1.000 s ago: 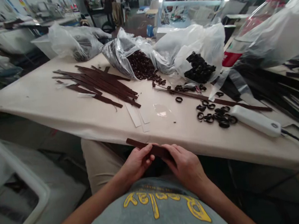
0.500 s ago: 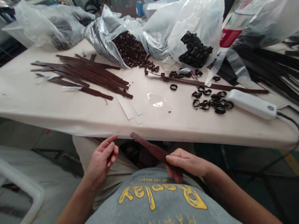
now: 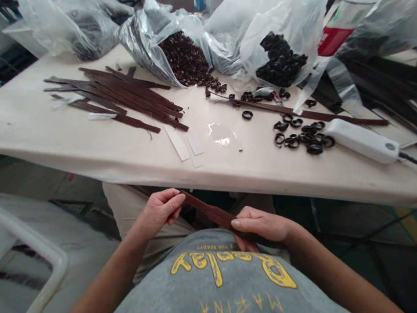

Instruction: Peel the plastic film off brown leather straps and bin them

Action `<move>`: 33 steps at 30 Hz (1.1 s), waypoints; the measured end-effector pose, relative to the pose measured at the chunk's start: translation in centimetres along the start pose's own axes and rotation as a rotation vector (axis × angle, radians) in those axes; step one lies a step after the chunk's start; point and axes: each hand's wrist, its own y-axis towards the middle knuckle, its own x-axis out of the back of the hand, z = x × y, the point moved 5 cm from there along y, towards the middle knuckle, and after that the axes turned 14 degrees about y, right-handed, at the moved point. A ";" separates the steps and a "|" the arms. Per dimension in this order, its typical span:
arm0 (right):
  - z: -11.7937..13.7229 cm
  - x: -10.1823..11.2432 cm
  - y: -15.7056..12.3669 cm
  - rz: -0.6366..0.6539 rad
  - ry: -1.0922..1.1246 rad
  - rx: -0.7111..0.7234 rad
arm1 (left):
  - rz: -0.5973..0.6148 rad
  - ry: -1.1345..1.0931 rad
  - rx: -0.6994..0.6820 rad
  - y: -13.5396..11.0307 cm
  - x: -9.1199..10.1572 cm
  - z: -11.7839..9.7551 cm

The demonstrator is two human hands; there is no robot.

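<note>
A pile of straps point(image 3: 114, 99) lies on the left part of the surface point(image 3: 26, 139). Below the near edge of the surface, above the lap, the left hand point(image 3: 160, 211) is closed, with thumb and fingers pinching the upper left end of one dark brown strap point(image 3: 208, 211). This strap runs down and to the right, clear of the surface, into the right hand point(image 3: 263, 226), which grips it between thumb and fingers close to the shirt. Farther back on the surface, a bag of brown rings point(image 3: 141, 40) lies beside a bag of black rings point(image 3: 291, 15). Loose black rings point(image 3: 304, 137) lie just left of a white corded tool point(image 3: 364, 141)
</note>
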 end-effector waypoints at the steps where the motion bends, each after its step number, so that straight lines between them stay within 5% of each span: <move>1: 0.2 0.1 0.0 -0.028 -0.046 0.020 | 0.000 0.007 -0.003 0.1 -0.3 -0.2; 8: 4.3 -0.9 1.7 -0.647 -0.901 0.414 | 0.004 -0.113 0.004 0.6 -3.9 0.6; 11: 4.4 -1.9 3.1 -0.789 -1.188 0.476 | -0.007 -0.208 0.028 0.7 -5.0 1.5; 16: 3.3 -2.1 3.9 -0.783 -1.402 0.478 | -0.001 -0.251 0.037 0.5 -5.3 2.0; 26: 3.0 -2.0 3.6 -0.708 -1.377 0.528 | 0.051 -0.238 0.047 0.3 -5.5 2.2; 33: 2.3 -2.2 2.8 -0.645 -1.293 0.525 | 0.014 -0.733 0.235 1.3 -5.2 3.3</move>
